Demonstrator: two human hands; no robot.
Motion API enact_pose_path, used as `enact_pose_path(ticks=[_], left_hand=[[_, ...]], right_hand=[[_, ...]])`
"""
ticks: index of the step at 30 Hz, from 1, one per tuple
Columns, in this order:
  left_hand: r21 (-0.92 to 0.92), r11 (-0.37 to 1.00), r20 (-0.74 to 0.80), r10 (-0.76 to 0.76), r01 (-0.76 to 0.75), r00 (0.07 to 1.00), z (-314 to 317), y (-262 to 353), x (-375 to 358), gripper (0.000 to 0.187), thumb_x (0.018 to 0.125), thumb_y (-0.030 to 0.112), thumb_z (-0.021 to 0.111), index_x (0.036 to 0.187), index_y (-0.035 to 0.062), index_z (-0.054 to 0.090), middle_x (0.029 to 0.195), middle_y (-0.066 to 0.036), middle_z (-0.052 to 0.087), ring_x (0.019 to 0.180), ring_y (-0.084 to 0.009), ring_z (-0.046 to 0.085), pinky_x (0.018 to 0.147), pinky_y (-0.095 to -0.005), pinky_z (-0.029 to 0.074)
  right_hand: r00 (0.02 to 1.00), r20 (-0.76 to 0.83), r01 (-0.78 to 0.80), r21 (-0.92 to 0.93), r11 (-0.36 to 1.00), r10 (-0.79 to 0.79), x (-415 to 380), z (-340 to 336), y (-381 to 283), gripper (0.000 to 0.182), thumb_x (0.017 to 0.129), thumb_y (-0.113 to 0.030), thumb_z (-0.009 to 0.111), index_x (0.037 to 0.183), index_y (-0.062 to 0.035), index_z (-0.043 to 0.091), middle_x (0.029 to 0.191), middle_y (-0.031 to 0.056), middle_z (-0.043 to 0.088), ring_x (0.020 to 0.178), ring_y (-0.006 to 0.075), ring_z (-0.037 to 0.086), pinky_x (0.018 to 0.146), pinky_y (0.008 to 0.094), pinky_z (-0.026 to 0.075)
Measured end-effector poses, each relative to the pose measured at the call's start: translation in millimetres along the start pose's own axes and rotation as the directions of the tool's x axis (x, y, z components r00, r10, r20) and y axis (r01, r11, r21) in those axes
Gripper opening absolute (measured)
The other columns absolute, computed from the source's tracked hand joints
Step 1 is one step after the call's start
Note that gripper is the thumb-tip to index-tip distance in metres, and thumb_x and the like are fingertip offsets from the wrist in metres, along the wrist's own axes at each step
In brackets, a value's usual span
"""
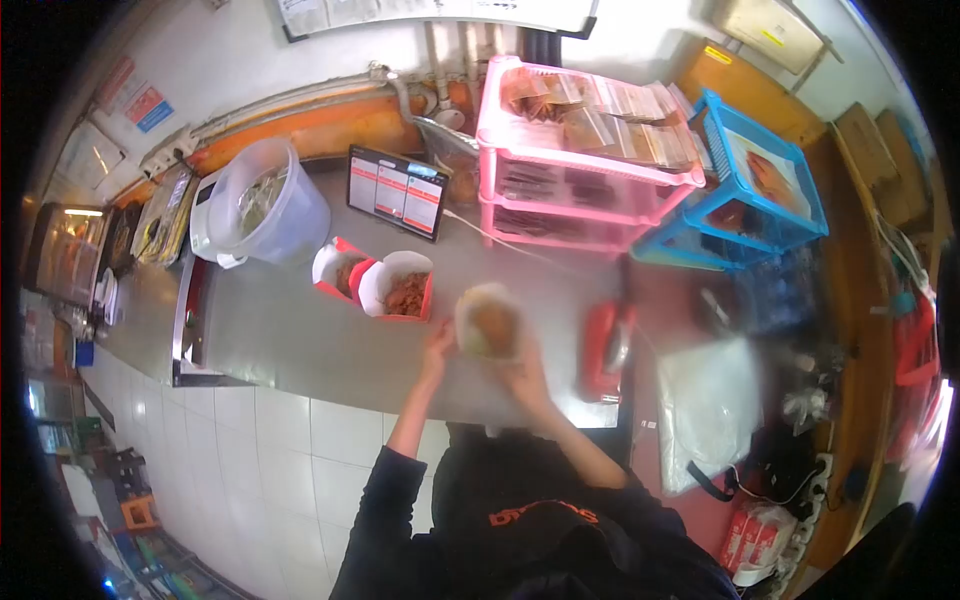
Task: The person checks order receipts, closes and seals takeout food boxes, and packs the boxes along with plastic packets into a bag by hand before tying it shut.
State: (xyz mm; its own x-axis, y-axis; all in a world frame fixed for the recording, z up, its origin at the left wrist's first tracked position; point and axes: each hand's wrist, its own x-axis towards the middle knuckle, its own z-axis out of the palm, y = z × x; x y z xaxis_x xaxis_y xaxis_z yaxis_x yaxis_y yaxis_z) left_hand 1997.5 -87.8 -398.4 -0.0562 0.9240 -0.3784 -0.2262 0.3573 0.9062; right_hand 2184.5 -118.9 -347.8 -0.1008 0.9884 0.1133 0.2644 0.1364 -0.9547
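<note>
A white food container, blurred by motion, is held above the steel counter with brownish food showing in its open top. At its left side my left hand has its fingers against the wall. My right hand grips the container from the lower right; part of that hand's fingers is hidden behind it. Just left of my hands stand two red-and-white food boxes. The nearer box is open and full of reddish-brown pieces, and the other box also has food inside.
A tablet stands at the counter's back, beside a clear plastic bucket. A pink rack holds small packets, with a blue rack to its right. A red stapler-like object and a white plastic bag lie on the right.
</note>
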Motion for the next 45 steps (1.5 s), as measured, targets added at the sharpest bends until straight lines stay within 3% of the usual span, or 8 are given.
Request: enact_pose_path(ticks=[3,15,27,30,32,39,41,45], left_hand=[[-0.263,0.904,0.175,-0.299,0.337,0.938,4.7,8.8,-14.2,0.051,0.086,0.030,0.048,0.129,0.0086,0.033,0.114,-0.004,0.047,0.104,-0.0159,0.044,0.089,-0.0300,0.034],[0.199,0.894,0.109,0.386,-0.401,0.916,40.7,-4.6,8.1,0.070,0.075,0.009,0.059,0.133,0.0036,0.020,0.134,-0.012,0.029,0.123,-0.0221,0.028,0.102,-0.0332,0.023],[0.550,0.304,0.510,0.615,-0.778,0.601,20.9,36.7,2.6,0.018,0.074,0.010,0.058,0.091,0.0051,0.058,0.115,-0.008,0.049,0.101,-0.0292,0.048,0.083,-0.0355,0.041],[0.628,0.297,0.498,0.556,-0.719,0.665,23.2,55.1,-3.2,0.017,0.074,0.016,0.060,0.087,0.0052,0.057,0.106,-0.009,0.053,0.096,-0.0289,0.050,0.077,-0.0365,0.044],[0.701,0.222,0.513,0.504,-0.678,0.695,26.5,65.1,-5.7,0.019,0.074,0.020,0.061,0.086,0.0061,0.056,0.100,-0.009,0.054,0.094,-0.0283,0.051,0.072,-0.0369,0.045],[0.753,0.555,0.446,-0.033,-0.355,0.894,38.7,105.4,-8.0,0.025,0.068,0.017,0.066,0.087,0.0066,0.053,0.107,-0.008,0.050,0.099,-0.0278,0.049,0.077,-0.0368,0.043],[0.578,0.121,0.683,0.471,-0.807,0.559,39.6,91.7,7.1,0.031,0.061,0.011,0.069,0.086,0.0055,0.053,0.106,-0.008,0.050,0.099,-0.0290,0.048,0.081,-0.0361,0.041],[0.475,0.225,0.792,0.311,-0.850,0.525,41.7,84.1,25.4,0.036,0.057,0.007,0.070,0.089,0.0049,0.053,0.103,-0.008,0.051,0.099,-0.0298,0.047,0.082,-0.0361,0.040]], right_hand=[[0.999,-0.026,-0.031,-0.019,0.999,0.030,-0.6,-15.1,-7.1,0.076,0.067,0.003,0.060,0.133,-0.0025,0.021,0.131,0.0167,0.030,0.123,0.0303,0.028,0.101,0.0367,0.025],[0.961,0.253,0.197,-0.331,0.923,-0.115,22.0,-38.0,1.9,0.052,0.073,-0.017,0.059,0.122,-0.0113,0.045,0.130,0.0108,0.038,0.119,0.0343,0.035,0.098,0.0396,0.030],[0.861,-0.466,-0.060,-0.491,0.869,-0.203,13.5,15.5,4.3,0.041,0.064,-0.011,0.070,0.097,-0.0044,0.046,0.098,0.0134,0.041,0.090,0.0266,0.046,0.073,0.0327,0.041],[0.869,-0.453,-0.165,-0.644,0.747,-0.199,2.8,19.6,-12.9,0.043,0.065,-0.010,0.069,0.100,-0.0034,0.043,0.100,0.0126,0.040,0.088,0.0228,0.046,0.070,0.0301,0.041],[0.793,-0.545,-0.381,-0.095,0.920,0.273,-9.5,23.8,-8.9,0.048,0.066,-0.010,0.068,0.107,-0.0037,0.043,0.104,0.0112,0.040,0.085,0.0193,0.047,0.068,0.0280,0.043],[0.933,-0.319,-0.199,-0.071,0.977,0.167,-22.9,14.3,-25.5,0.073,0.065,-0.006,0.067,0.129,-0.0076,0.031,0.116,0.0131,0.036,0.089,0.0186,0.049,0.068,0.0273,0.048],[0.957,-0.221,-0.216,-0.106,0.971,0.189,-24.2,6.5,-26.8,0.074,0.065,-0.002,0.067,0.130,-0.0088,0.032,0.123,0.0129,0.033,0.098,0.0217,0.049,0.072,0.0305,0.049],[0.986,-0.128,-0.123,-0.139,0.983,0.106,-22.8,-8.4,-36.4,0.073,0.063,0.000,0.067,0.128,-0.0105,0.035,0.128,0.0120,0.031,0.106,0.0251,0.046,0.075,0.0325,0.049]])
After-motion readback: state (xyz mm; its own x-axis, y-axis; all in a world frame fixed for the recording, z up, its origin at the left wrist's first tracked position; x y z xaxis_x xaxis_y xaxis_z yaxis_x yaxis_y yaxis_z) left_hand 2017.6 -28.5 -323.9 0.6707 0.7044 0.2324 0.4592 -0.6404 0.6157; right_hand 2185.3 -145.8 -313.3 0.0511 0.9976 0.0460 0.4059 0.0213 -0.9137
